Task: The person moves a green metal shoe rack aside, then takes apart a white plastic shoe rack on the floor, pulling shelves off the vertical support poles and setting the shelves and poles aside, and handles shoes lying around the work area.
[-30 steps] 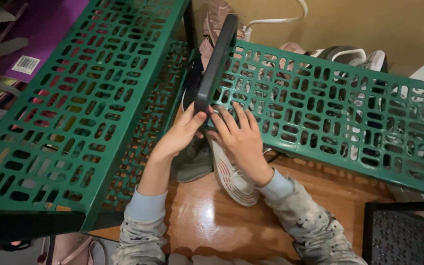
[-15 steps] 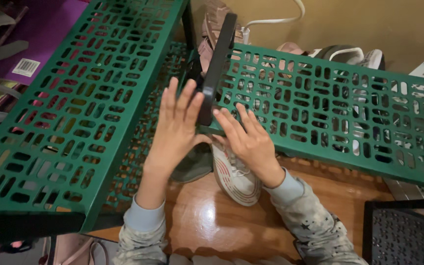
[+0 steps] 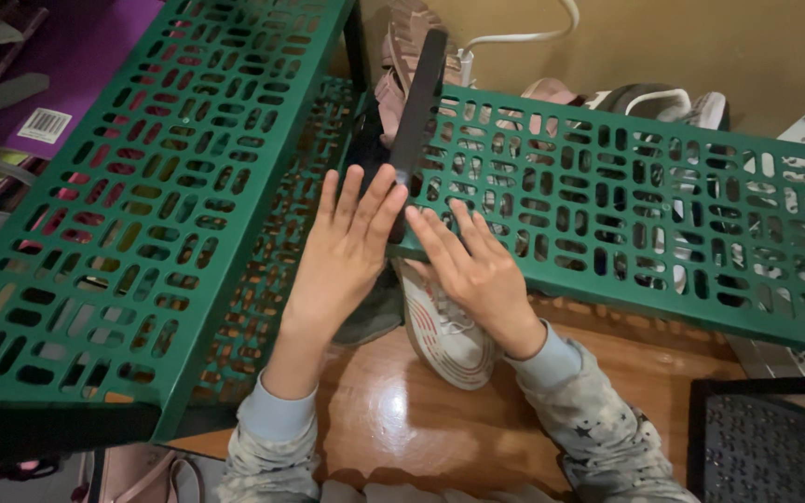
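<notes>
Where racks meet, post (image 3: 418, 98) between left hand (image 3: 347, 247), right hand (image 3: 472, 270).

Mustard-yellow wall (image 3: 701, 42), glossy wooden floor (image 3: 402, 419), green perforated shelves (image 3: 142, 186), dim warm light

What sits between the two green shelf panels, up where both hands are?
In the head view, a black upright bar stands between them; the left hand presses it.

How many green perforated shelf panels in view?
2. One green shelf panel runs along the left; the other green shelf panel spans the right. A black post stands between them. More may lie out of view.
</notes>
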